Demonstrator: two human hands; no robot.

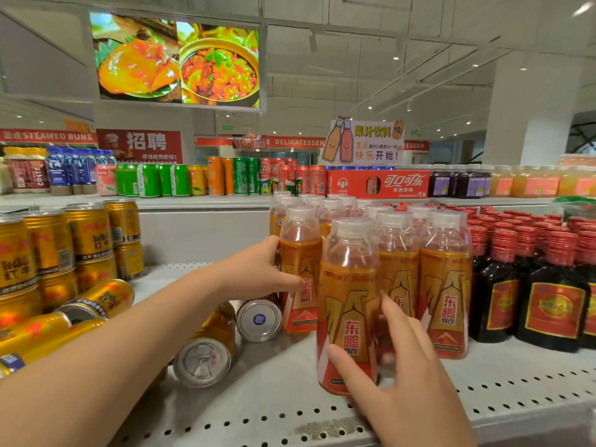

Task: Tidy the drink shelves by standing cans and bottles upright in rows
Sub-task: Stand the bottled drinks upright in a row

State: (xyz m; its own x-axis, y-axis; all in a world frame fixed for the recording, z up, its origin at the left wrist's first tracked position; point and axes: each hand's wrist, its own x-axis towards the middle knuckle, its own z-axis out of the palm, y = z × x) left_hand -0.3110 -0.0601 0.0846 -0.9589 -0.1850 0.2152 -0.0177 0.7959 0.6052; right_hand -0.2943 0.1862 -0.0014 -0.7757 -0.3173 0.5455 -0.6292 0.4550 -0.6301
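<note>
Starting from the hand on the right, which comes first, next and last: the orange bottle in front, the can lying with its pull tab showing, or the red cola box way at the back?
From the right hand:
1. Front orange bottle, touching its fingers.
2. Pull-tab can, lying on the shelf to the left.
3. Red cola box, on the far shelf behind.

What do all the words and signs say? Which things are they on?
"STEAMED BUNS": red banner
"DELICATESSEN": red banner
"招聘": red poster
"果汁饮料", "快乐开始!": juice sign
"可口可乐": red carton
"东鹏特饮": front orange bottle, under the right hand
"红牛": gold cans
Labels on the dark bottles, the blue bottles and the price tags are too blurred to read.
</note>
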